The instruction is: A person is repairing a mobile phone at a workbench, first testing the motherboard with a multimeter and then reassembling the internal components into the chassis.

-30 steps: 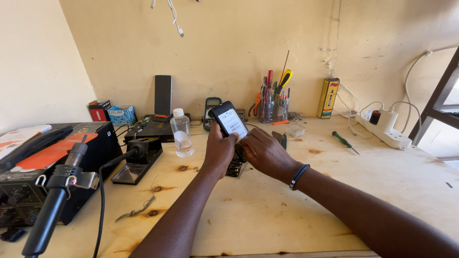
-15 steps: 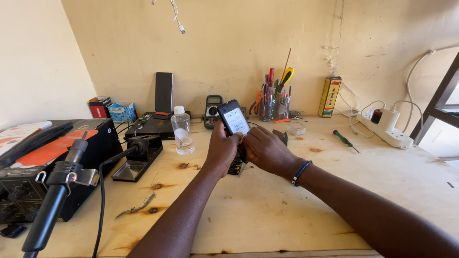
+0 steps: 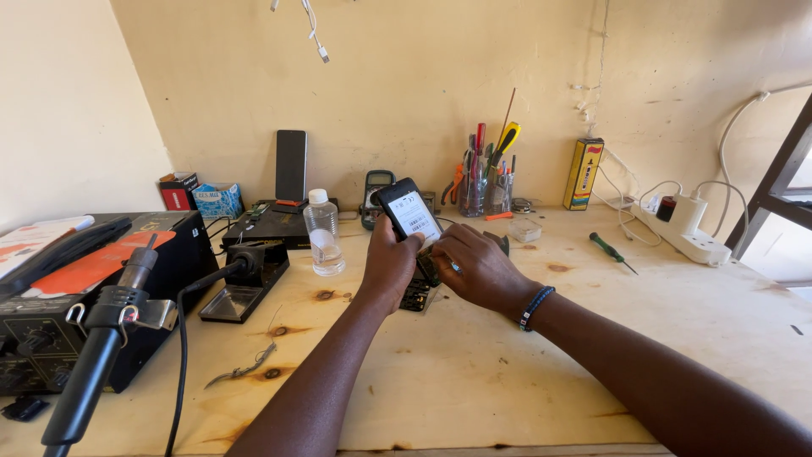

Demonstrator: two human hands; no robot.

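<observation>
I see a black phone (image 3: 408, 211) with a lit white screen, tilted up above the middle of the wooden tabletop (image 3: 524, 372). My left hand (image 3: 391, 262) grips its lower end, fingers wrapped around it. My right hand (image 3: 474, 267) meets it from the right, fingers curled at the phone's lower edge; what they pinch is hidden. Under both hands lies a dark part (image 3: 417, 296). Just to the left stand a clear bottle (image 3: 323, 233) and a soldering stand (image 3: 245, 279); a green screwdriver (image 3: 611, 251) lies well to the right. I judge the phone could slip onto the dark part, or an elbow could tip the bottle.
</observation>
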